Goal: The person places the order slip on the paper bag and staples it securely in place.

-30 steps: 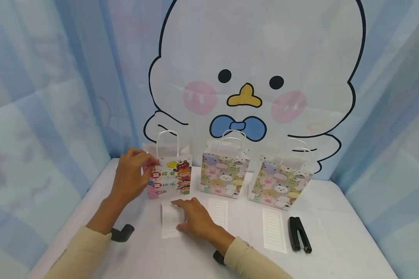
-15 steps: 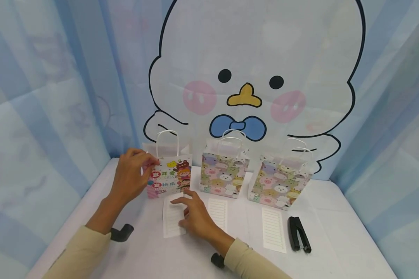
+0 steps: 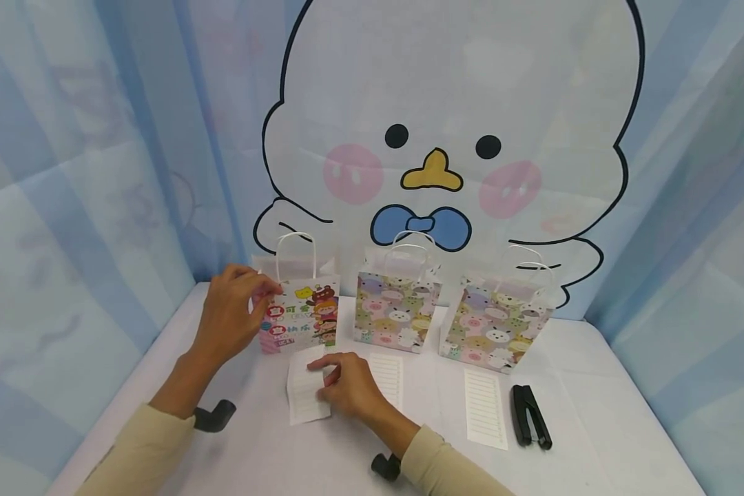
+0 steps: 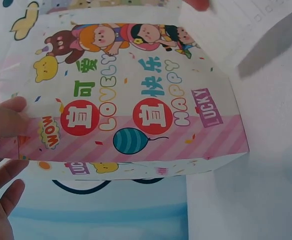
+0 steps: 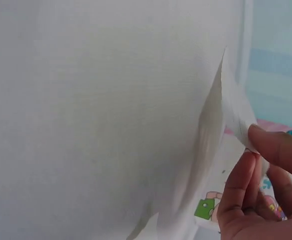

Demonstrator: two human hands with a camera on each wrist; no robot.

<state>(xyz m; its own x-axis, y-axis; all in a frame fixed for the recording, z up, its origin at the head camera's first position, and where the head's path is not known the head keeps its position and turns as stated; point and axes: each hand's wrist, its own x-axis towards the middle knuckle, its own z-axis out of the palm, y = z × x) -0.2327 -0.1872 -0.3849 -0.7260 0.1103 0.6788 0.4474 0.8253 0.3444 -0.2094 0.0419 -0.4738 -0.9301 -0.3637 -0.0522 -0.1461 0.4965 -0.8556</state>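
A small gift bag point(image 3: 300, 318) printed with cartoon children stands upright at the left of the white table point(image 3: 595, 386). My left hand point(image 3: 265, 295) grips its left edge. In the left wrist view my thumb point(image 4: 8, 120) presses the front of the bag point(image 4: 135, 100) while the other fingers lie behind it. A white lined paper slip point(image 3: 304, 396) lies just in front of the bag. My right hand point(image 3: 324, 372) pinches its far right edge. In the right wrist view the slip point(image 5: 233, 110) is raised off the table between my fingertips point(image 5: 266, 150).
Two animal-print gift bags point(image 3: 398, 310) point(image 3: 499, 322) stand to the right of the first. A lined slip lies before each point(image 3: 387, 377) point(image 3: 486, 408). A black stapler point(image 3: 530, 417) sits at the right. Blue curtains with a duck picture close in the table's back and sides.
My right hand went from lying flat on the slip to curling its fingers and lifting the slip's far edge; the slip has turned slightly. My left hand stayed on the bag.
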